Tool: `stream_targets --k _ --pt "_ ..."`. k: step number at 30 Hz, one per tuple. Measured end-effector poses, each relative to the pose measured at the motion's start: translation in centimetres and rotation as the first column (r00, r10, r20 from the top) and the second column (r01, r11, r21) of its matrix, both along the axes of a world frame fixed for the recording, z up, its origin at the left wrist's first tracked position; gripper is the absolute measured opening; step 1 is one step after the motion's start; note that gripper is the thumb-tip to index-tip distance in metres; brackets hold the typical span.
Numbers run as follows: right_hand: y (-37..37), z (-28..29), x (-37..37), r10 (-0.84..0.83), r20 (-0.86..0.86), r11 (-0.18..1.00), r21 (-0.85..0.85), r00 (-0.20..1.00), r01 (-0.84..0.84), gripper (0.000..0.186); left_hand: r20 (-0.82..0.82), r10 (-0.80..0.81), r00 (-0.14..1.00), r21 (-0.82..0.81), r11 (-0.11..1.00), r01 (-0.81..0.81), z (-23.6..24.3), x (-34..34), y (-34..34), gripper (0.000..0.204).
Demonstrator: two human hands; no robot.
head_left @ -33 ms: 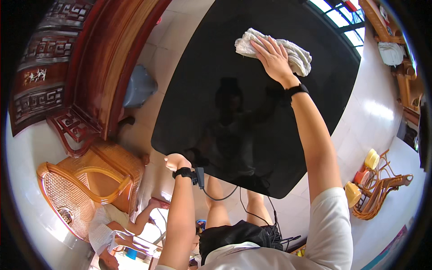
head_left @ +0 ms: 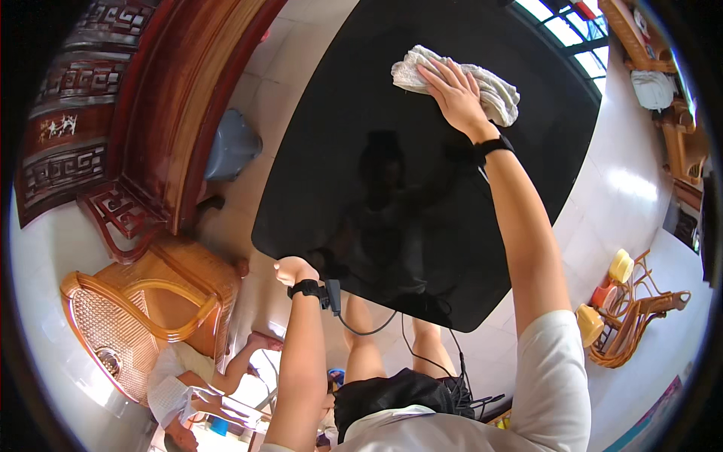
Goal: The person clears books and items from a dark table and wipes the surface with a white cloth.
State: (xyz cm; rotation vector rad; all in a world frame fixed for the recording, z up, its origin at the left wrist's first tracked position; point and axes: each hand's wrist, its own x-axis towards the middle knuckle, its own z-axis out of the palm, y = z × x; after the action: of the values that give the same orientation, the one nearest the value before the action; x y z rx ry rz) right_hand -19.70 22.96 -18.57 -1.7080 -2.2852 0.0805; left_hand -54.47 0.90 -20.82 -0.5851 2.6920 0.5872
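Observation:
A glossy black tabletop (head_left: pixel 331 151) fills the middle of the view and mirrors a dark figure. On its far right part lies a bunched whitish cloth (head_left: pixel 498 98). My right hand (head_left: pixel 458 98) rests flat on this cloth, fingers stretched out and slightly apart, pressing it against the surface. My left hand (head_left: pixel 296 270) is bent at the wrist beside the table's near left corner. Its fingers are mostly hidden, so whether it grips the edge does not show. Both wrists wear black bands; a black plug with a cable (head_left: pixel 334 297) is attached at the left one.
To the left stand a carved dark wooden seat (head_left: pixel 162 113), a grey-blue plastic bin (head_left: pixel 235 147) and a wooden armchair (head_left: pixel 151 301). Another person (head_left: pixel 169 388) is at the lower left. A rattan chair (head_left: pixel 636 324) and yellow containers (head_left: pixel 590 325) are at right. Cables (head_left: pixel 461 369) hang near my legs.

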Motion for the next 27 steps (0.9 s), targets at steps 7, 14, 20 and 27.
stream_targets --k 7,14,20,27 --pt "0.9 0.5 0.6 -0.142 -0.560 0.990 -0.064 0.816 0.128 0.026 -0.081 -0.063 0.995 -0.043 0.997 0.060 -1.1 1.0 0.4 0.041" --pt "-12.1 5.2 -7.5 -0.300 -0.825 0.949 -0.311 0.479 0.058 0.032 -0.050 -0.040 0.998 0.026 0.999 0.041 -0.1 -0.2 0.8 0.043" --pt "-17.4 2.8 -9.8 0.378 -0.120 0.875 -0.278 0.918 -0.396 0.041 0.107 -0.093 0.990 0.283 0.957 0.059 -1.6 1.0 -0.6 0.048" --pt "-9.5 0.3 -7.9 0.178 -0.234 0.971 -0.118 0.956 -0.210 0.037 0.556 -0.306 0.773 0.495 0.869 -0.012 0.2 -3.1 -3.7 0.031"
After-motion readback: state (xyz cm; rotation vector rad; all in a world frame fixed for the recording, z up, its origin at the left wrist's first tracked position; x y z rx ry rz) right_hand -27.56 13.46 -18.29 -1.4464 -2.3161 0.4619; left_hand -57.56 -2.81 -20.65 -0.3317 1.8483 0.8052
